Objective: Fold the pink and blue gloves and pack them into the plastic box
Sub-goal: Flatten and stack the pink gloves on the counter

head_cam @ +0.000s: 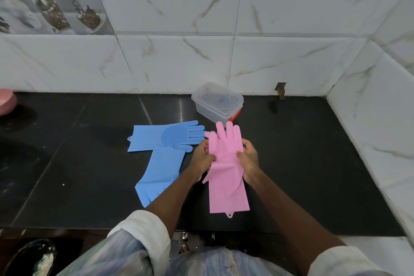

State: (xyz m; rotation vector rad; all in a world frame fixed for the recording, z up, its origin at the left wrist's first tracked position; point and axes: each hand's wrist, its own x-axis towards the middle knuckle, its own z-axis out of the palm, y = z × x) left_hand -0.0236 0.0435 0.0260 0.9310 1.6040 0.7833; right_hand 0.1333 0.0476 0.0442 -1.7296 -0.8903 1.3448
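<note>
In the head view, we see the left hand [201,159] and right hand [248,161] with fingers closed on the pink gloves [226,168] at mid-bench. The blue gloves [161,150] lie flat just left; the lidded plastic box [217,101] stands by the bench's [313,152] rear edge.

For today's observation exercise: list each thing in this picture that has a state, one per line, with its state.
Plastic box: lid on, nothing visible inside.
Pink gloves: stacked, unfolded, held at both edges.
Blue gloves: flat, unfolded, overlapping.
Left hand: gripping pink gloves.
Right hand: gripping pink gloves.
</note>
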